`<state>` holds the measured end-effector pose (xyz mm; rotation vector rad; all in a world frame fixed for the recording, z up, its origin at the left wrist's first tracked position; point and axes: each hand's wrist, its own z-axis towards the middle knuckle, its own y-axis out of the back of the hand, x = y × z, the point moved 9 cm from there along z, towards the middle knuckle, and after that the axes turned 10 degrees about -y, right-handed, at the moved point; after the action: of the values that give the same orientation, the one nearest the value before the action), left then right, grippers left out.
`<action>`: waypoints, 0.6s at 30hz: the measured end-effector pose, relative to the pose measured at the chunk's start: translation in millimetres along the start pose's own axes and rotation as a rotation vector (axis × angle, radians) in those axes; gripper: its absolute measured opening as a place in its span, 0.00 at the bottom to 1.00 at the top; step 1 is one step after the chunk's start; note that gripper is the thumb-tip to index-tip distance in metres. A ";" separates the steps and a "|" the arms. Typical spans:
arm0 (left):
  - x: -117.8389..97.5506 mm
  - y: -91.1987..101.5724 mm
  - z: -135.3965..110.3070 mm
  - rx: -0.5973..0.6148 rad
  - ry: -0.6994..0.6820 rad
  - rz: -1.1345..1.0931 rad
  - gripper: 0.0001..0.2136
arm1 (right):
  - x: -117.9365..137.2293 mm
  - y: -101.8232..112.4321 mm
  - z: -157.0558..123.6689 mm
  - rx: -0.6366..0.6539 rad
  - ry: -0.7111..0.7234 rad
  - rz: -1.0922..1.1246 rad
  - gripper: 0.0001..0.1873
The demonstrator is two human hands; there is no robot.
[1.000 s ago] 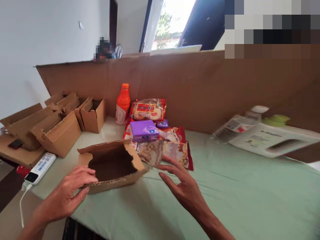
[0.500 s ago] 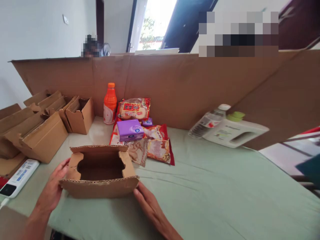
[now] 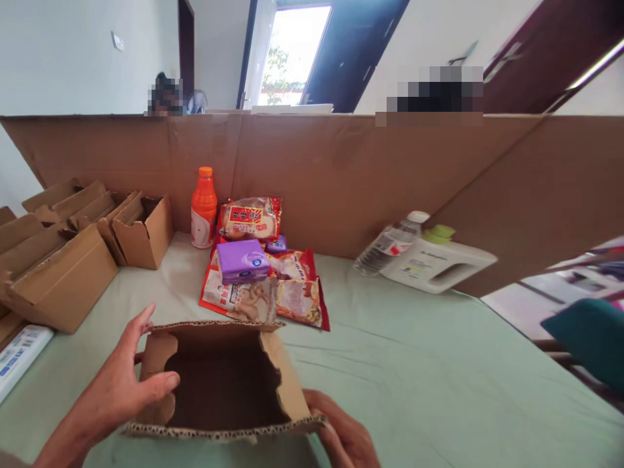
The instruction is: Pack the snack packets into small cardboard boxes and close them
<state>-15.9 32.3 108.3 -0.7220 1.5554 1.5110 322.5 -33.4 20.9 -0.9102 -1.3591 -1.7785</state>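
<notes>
An open brown cardboard box [image 3: 221, 426] stands near the front edge of the green-covered table [image 3: 439, 377], its inside bare. My left hand [image 3: 117, 390] grips its left end, thumb hooked over the left flap and fingers along the outside. At the box's right front corner my right hand [image 3: 344, 435] is curled against the wall, its fingers partly out of frame. Just behind the box lie several snack packets [image 3: 273, 299] with a purple pack [image 3: 242, 260] on top, and an orange drink bottle [image 3: 203, 209] stands beside them.
Several open cardboard boxes [image 3: 63, 260] crowd the left side. A tall cardboard wall [image 3: 351, 175] runs along the back. A clear water bottle [image 3: 390, 244] and a white detergent jug [image 3: 436, 265] lie at the right. A white power strip [image 3: 19, 354] sits at the far left.
The box has been pulled toward me. My left hand now hooks its thumb over the left flap, and my right hand has curled round the right front corner. The view has shifted right.
</notes>
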 end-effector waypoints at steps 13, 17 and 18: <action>-47.2 -18.2 28.1 0.070 -0.079 0.503 0.47 | 87.6 -50.6 244.9 0.205 0.452 -0.880 0.51; -41.3 -14.2 25.1 0.018 -0.034 0.307 0.47 | 92.0 -67.5 273.4 0.264 0.443 -0.911 0.48; -37.9 -12.2 24.2 -0.004 -0.024 0.246 0.47 | 94.2 -64.7 275.3 0.246 0.442 -0.899 0.44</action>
<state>17.2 49.3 136.3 -0.5260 1.6713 1.6943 250.5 236.1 125.8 0.3038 -1.7515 -2.1750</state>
